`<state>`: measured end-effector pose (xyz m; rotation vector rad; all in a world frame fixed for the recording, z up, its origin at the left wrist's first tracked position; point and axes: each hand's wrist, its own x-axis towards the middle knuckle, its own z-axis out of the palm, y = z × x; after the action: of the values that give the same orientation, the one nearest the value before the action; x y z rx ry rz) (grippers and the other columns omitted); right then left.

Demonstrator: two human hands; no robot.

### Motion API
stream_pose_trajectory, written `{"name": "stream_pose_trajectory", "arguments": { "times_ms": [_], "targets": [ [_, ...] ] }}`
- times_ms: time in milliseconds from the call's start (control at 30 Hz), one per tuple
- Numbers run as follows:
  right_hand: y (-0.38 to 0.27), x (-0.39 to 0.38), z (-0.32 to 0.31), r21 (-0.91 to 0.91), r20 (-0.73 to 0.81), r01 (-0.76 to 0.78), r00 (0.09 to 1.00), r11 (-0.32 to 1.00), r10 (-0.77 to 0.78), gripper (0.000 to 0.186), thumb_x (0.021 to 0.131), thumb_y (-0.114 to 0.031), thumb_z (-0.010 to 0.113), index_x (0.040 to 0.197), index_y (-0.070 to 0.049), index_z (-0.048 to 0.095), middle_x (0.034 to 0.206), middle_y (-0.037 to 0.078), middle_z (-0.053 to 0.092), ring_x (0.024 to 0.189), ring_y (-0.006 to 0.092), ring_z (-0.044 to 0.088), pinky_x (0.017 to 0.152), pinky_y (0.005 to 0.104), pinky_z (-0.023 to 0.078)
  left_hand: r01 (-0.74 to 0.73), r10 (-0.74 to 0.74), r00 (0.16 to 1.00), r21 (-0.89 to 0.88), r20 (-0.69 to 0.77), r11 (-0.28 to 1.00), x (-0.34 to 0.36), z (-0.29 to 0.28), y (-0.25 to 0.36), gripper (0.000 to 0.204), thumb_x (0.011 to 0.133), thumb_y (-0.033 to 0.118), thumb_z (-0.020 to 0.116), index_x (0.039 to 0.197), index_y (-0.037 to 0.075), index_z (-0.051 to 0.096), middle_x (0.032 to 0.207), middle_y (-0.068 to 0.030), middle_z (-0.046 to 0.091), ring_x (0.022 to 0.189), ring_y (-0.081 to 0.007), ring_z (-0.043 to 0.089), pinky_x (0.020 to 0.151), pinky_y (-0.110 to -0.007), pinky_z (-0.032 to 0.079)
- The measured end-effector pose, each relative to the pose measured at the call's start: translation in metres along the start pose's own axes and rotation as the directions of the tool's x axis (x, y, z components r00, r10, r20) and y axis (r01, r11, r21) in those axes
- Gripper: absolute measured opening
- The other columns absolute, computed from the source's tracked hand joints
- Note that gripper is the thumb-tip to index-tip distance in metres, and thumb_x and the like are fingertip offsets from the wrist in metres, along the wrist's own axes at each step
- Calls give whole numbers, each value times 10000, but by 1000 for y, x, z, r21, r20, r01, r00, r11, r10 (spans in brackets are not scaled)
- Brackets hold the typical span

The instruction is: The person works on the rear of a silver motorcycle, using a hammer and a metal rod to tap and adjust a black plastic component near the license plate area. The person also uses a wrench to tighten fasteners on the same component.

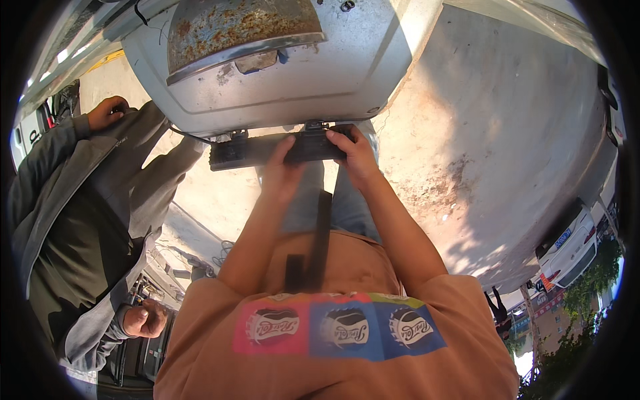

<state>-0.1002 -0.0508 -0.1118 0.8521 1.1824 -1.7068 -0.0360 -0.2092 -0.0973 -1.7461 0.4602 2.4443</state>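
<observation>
Just below the edge of a silver-white metal panel, I hold a long black ribbed block, which looks like plastic. My left hand grips its middle from below, thumb pointing up along its face. At its right end my right hand is closed round it, thumb on the front and fingers behind. Small black fittings sit on the block's upper edge, close to or touching the panel. A thin black cable runs to its left end. Whether the block is fastened to the panel is hidden.
A rusty half-round metal piece is set on the panel. To my left stands a person in a dark jacket, one hand near the panel, the other lower down. Concrete ground lies right; a white vehicle is farther off.
</observation>
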Motion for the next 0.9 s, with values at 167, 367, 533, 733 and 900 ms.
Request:
{"name": "stream_pose_trajectory", "arguments": {
  "times_ms": [167, 367, 533, 733, 900],
  "targets": [
    [15, 7, -11, 58, 33, 98, 994, 994, -100, 408, 788, -247, 741, 1088, -19, 584, 936, 44, 621, 789, 91, 564, 595, 242, 423, 51, -49, 993, -21, 105, 998, 6, -9, 0, 220, 876, 83, 624, 1082, 20, 581, 1095, -101, 629, 1072, -235, 587, 1002, -395, 455],
    [11, -7, -2, 68, 0, 104, 995, 992, -105, 460, 796, -253, 744, 1116, 21, 559, 922, 63, 616, 783, 111, 569, 663, 249, 447, 5, -6, 995, 9, 104, 1000, 4, -14, 1, 238, 874, 86, 613, 1103, 26, 586, 1130, -97, 628, 1112, -236, 572, 1040, -397, 427],
    [4, -1, -13, -53, 85, 30, 996, 998, -26, 476, 797, -331, 737, 1121, -10, 599, 928, 9, 625, 791, 74, 536, 656, 226, 407, -13, 7, 989, 42, 148, 999, 4, -14, 2, 253, 876, 88, 610, 1122, 36, 585, 1151, -91, 623, 1141, -229, 553, 1061, -391, 401],
    [-17, 5, -14, -109, -8, -69, 998, 992, 68, 431, 810, -305, 721, 1075, 31, 665, 976, 107, 685, 892, 157, 620, 825, 285, 454, 43, -53, 971, 44, 233, 998, 1, -19, -3, 279, 878, 88, 612, 1151, 43, 576, 1191, -83, 607, 1177, -221, 532, 1090, -387, 369],
    [-2, 18, -13, -137, -51, -34, 998, 990, 28, 427, 774, -269, 771, 1024, 65, 677, 949, 114, 694, 870, 148, 628, 766, 271, 474, 134, -124, 974, -39, 187, 990, -5, -19, -4, 289, 871, 76, 621, 1154, 37, 571, 1200, -85, 605, 1175, -221, 537, 1097, -384, 369]
  ]
}}
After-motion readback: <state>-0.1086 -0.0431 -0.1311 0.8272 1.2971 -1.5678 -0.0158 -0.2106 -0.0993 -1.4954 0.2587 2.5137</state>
